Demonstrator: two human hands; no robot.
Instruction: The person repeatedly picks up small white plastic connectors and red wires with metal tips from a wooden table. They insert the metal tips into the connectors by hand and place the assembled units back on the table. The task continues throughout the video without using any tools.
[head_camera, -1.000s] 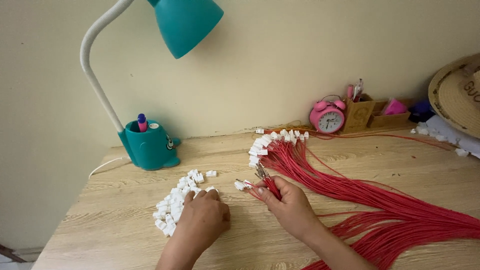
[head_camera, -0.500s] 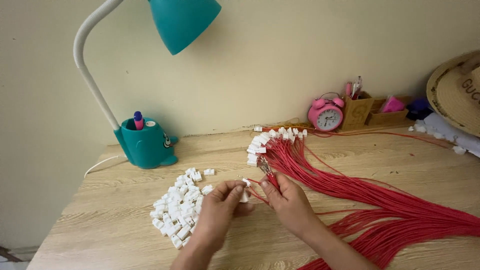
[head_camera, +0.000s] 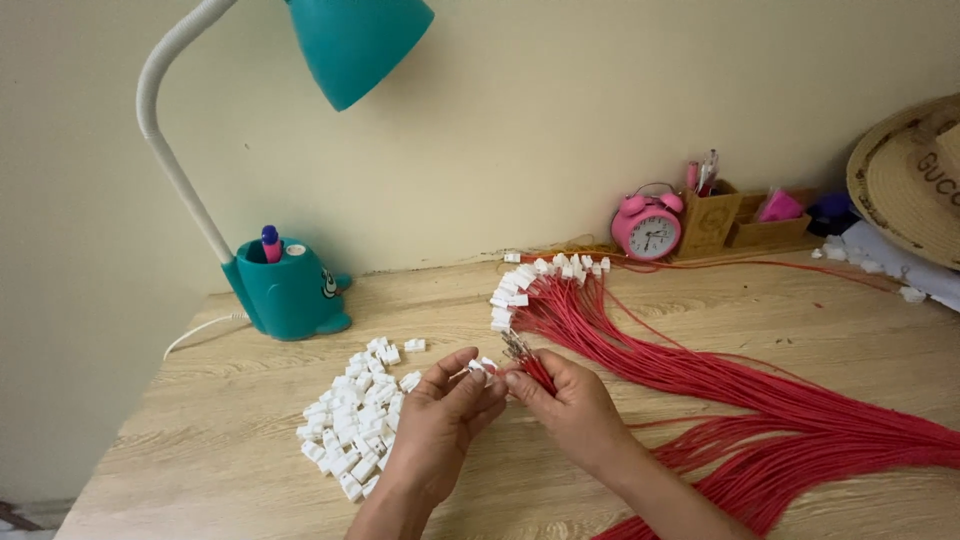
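My left hand (head_camera: 437, 425) pinches a small white plastic connector (head_camera: 478, 368) between thumb and fingers. Right beside it, my right hand (head_camera: 570, 400) grips a thin bunch of red wires (head_camera: 533, 368) whose bare metal tips point up and left, almost touching the connector. A heap of loose white connectors (head_camera: 355, 425) lies on the wooden desk (head_camera: 200, 420) just left of my left hand. Behind my hands a fan of red wires (head_camera: 640, 345) ends in a row of fitted white connectors (head_camera: 540, 275), and the wires sweep off to the right.
A teal desk lamp (head_camera: 290, 285) with a pen in its base stands at the back left, its shade overhead. Against the wall stand a pink alarm clock (head_camera: 648, 228) and a wooden pen holder (head_camera: 715, 215). A straw hat (head_camera: 905, 180) lies at the right edge.
My left hand has lifted off the connector heap with one connector and moved right to meet my right hand. The right hand has held its wires nearly still.
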